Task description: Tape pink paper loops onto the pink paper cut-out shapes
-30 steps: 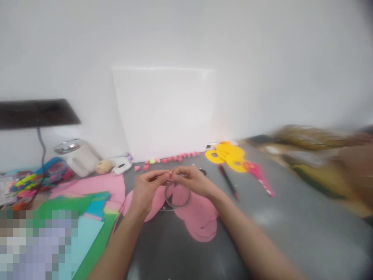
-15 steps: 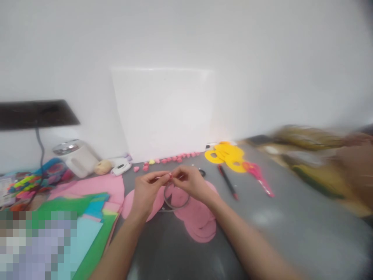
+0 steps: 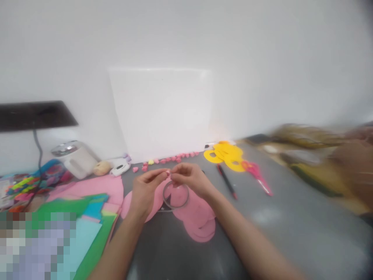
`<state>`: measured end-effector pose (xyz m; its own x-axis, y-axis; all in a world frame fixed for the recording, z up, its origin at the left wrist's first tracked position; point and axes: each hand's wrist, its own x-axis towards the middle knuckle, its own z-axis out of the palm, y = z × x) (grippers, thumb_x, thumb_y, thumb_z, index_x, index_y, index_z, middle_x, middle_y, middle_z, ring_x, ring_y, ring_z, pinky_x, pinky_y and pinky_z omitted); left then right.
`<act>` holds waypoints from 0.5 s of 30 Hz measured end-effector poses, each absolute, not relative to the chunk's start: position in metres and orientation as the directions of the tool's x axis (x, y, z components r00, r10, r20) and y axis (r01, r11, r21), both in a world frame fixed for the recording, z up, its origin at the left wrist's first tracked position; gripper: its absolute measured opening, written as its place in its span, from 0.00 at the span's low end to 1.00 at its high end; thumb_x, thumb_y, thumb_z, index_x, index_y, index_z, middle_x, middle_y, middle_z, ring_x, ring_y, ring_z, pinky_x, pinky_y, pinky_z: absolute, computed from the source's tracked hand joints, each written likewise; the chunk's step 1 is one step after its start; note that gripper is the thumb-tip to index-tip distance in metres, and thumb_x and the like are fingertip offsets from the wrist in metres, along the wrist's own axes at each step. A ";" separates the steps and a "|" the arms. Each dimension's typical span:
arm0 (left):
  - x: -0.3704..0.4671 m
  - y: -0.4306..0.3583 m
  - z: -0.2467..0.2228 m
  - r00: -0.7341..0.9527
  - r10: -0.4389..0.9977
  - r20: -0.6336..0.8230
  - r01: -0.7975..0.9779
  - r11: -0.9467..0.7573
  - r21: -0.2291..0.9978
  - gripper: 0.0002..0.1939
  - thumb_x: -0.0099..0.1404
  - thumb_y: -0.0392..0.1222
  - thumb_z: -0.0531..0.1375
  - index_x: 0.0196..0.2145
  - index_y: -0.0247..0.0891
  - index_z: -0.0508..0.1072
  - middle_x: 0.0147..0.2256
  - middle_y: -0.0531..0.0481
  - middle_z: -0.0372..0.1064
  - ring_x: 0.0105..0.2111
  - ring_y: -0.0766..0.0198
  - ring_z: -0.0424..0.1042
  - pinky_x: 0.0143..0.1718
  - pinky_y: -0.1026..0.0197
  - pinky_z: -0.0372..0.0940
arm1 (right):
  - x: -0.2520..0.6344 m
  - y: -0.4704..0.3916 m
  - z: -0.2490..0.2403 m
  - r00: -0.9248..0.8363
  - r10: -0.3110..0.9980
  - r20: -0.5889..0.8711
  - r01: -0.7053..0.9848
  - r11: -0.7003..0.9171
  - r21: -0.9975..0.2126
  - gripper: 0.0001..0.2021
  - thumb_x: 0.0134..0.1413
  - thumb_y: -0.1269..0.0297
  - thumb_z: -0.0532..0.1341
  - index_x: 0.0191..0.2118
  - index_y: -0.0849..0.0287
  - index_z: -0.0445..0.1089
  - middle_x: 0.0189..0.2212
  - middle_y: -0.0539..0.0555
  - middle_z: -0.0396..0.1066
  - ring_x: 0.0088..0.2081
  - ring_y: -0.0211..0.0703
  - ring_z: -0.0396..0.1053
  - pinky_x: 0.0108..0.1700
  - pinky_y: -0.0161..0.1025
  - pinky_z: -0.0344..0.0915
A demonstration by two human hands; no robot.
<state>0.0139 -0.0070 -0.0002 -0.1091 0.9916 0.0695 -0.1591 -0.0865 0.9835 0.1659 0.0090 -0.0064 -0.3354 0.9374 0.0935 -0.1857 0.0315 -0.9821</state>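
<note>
Head view | left hand (image 3: 145,190) and right hand (image 3: 189,179) meet above surface (image 3: 279,221), fingers of both pinching small pink piece (image 3: 168,174) between tips, raised for close work | ring (image 3: 175,195) below, over pink discs (image 3: 198,221) | scissors (image 3: 256,174), pen (image 3: 226,181) within reach, right.

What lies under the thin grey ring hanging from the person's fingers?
Through the grey ring show pink paper circles lying on the grey table. Both hands, left hand and right hand, cover the ring's top edge.

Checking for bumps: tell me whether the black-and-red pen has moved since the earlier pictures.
No. The pen lies just as before beside the yellow rings and pink scissors.
</note>
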 end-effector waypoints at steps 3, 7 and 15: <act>0.014 -0.006 0.000 -0.098 0.994 0.039 -0.233 -0.061 0.971 0.07 0.47 0.38 0.68 0.27 0.36 0.79 0.29 0.47 0.77 0.33 0.61 0.73 0.40 0.57 0.67 | 0.166 0.009 -0.005 -0.335 0.936 0.106 -0.193 0.042 -0.980 0.12 0.43 0.59 0.66 0.32 0.62 0.69 0.23 0.50 0.71 0.25 0.35 0.70 0.32 0.36 0.68; 0.014 -0.007 0.001 -0.103 0.994 0.033 -0.232 -0.056 0.971 0.07 0.47 0.37 0.67 0.27 0.36 0.79 0.30 0.47 0.77 0.34 0.61 0.73 0.42 0.58 0.66 | 0.165 0.008 -0.004 -0.328 0.936 0.125 -0.206 0.058 -0.977 0.13 0.43 0.58 0.66 0.31 0.61 0.69 0.23 0.50 0.71 0.25 0.36 0.70 0.32 0.37 0.68; 0.012 -0.007 -0.002 -0.113 0.989 0.095 -0.144 -0.111 0.983 0.07 0.47 0.38 0.68 0.28 0.38 0.79 0.30 0.49 0.77 0.34 0.61 0.73 0.41 0.60 0.68 | 0.163 0.008 -0.008 -0.251 0.957 0.148 -0.150 0.113 -0.982 0.14 0.44 0.55 0.65 0.27 0.62 0.67 0.18 0.48 0.69 0.22 0.35 0.70 0.27 0.34 0.68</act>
